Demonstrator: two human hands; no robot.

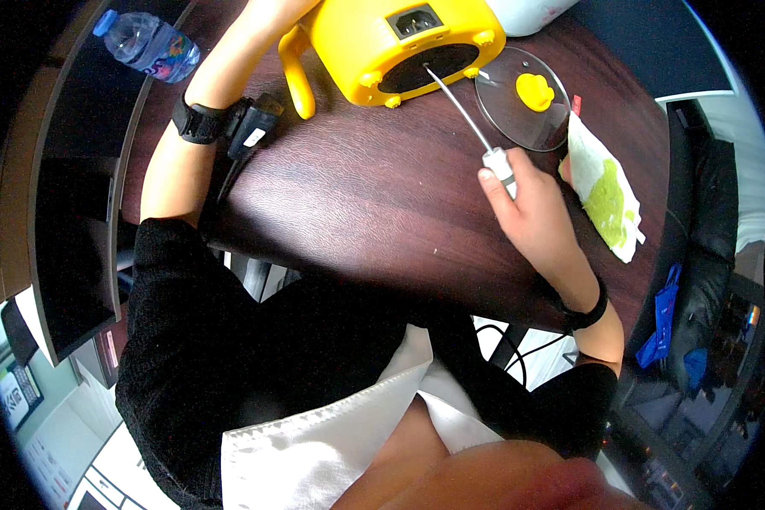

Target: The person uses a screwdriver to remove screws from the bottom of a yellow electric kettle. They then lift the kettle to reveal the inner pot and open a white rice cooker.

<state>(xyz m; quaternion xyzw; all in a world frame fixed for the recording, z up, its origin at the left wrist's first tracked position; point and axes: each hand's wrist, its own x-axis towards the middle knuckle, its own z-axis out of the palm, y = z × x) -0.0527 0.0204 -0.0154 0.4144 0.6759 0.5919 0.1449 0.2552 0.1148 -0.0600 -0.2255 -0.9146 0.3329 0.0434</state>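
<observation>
Right grip (531, 208) is holding a screwdriver (496, 160), its tip meeting the black underside (406, 76) of the yellow appliance (348, 51) at the far middle of the surface (357, 195), left of a glass lid (506, 104). Left grip (291, 8) is lying partly out of view beside the appliance; whether it is gripping, I cannot tell

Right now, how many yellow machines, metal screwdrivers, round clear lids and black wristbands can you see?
Yellow machine with curved handle: 1
Thin metal screwdriver with whitish handle: 1
Round clear lid with yellow knob: 1
Black wristbands: 2
Total: 5
</observation>
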